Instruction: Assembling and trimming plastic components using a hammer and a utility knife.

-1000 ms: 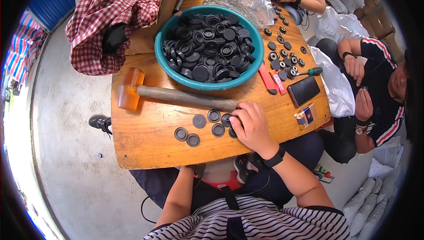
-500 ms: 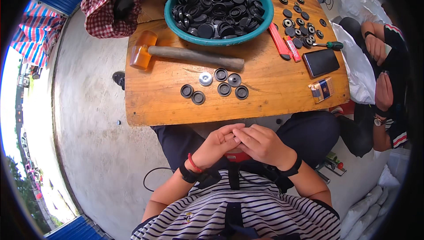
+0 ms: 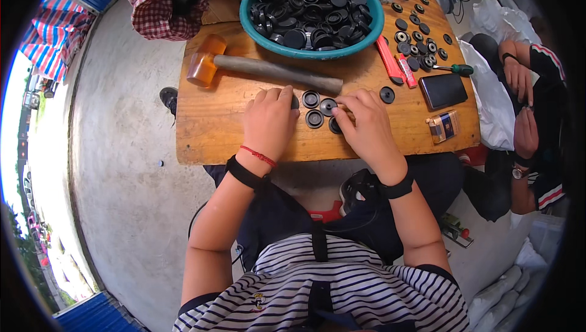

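My left hand (image 3: 267, 121) rests on the wooden table with its fingers curled together. A dark round cap (image 3: 295, 102) shows at its fingertips, and the hand hides whatever lies beneath. My right hand (image 3: 365, 121) has thumb and fingertips at the rim of a black disc with a raised centre (image 3: 328, 107). Two hollow black caps, an upper one (image 3: 311, 99) and a lower one (image 3: 314, 119), lie between my hands. Another black cap (image 3: 334, 126) is partly covered by my right hand. Beyond that hand sits a single black disc (image 3: 387, 94).
A mallet (image 3: 278, 74) lies beyond my hands, below a teal basin (image 3: 317, 54) heaped with black caps. To the right are a red utility knife (image 3: 389, 60), black wallet (image 3: 444, 90), screwdriver (image 3: 462, 69), cigarette pack (image 3: 442, 127) and scattered discs (image 3: 419, 36). Another person's hands (image 3: 523, 130) are farther right.
Both hands have parted from above my lap and reached forward onto the table. A black disc now lies right of my right hand. My left hand covers where the silver disc lay.
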Demonstrator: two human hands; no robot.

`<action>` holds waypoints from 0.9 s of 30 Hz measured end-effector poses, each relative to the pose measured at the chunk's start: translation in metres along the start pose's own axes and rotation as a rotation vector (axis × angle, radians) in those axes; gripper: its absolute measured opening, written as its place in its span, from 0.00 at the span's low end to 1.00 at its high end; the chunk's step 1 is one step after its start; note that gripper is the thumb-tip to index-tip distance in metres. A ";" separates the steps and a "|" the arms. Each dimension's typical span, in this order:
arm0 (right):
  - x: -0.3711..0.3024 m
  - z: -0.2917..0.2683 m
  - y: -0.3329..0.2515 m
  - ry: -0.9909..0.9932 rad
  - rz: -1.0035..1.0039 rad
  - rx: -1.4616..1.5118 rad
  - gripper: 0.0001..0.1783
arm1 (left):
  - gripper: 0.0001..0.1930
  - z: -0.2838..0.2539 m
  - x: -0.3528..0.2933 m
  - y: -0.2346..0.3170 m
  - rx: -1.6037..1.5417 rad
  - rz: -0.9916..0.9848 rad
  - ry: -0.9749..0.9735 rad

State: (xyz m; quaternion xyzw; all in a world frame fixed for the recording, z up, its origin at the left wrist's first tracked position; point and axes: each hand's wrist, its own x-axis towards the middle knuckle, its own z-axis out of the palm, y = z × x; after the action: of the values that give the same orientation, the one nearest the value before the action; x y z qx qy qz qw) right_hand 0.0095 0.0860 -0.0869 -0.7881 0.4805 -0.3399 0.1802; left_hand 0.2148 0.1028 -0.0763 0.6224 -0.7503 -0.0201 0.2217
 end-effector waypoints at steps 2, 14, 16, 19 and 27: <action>0.001 0.013 -0.008 -0.033 -0.040 -0.146 0.11 | 0.17 0.003 0.001 0.001 0.009 -0.027 -0.043; -0.005 0.008 -0.018 0.059 -0.057 -0.181 0.11 | 0.15 -0.033 -0.043 -0.024 -0.232 -0.085 0.089; -0.010 0.018 -0.029 -0.017 -0.143 -0.154 0.11 | 0.14 -0.029 -0.058 -0.029 -0.201 -0.142 0.128; -0.011 0.032 -0.032 -0.045 -0.221 -0.178 0.11 | 0.14 -0.024 -0.066 -0.028 -0.271 -0.140 0.043; 0.006 0.015 -0.039 0.011 -0.135 -0.226 0.17 | 0.23 -0.008 -0.063 -0.035 -0.099 -0.116 0.132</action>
State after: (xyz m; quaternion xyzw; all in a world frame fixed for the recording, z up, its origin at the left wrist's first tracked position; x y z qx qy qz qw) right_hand 0.0469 0.0980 -0.0718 -0.8321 0.4627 -0.2990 0.0644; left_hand 0.2576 0.1561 -0.0994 0.6532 -0.6948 -0.0292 0.2997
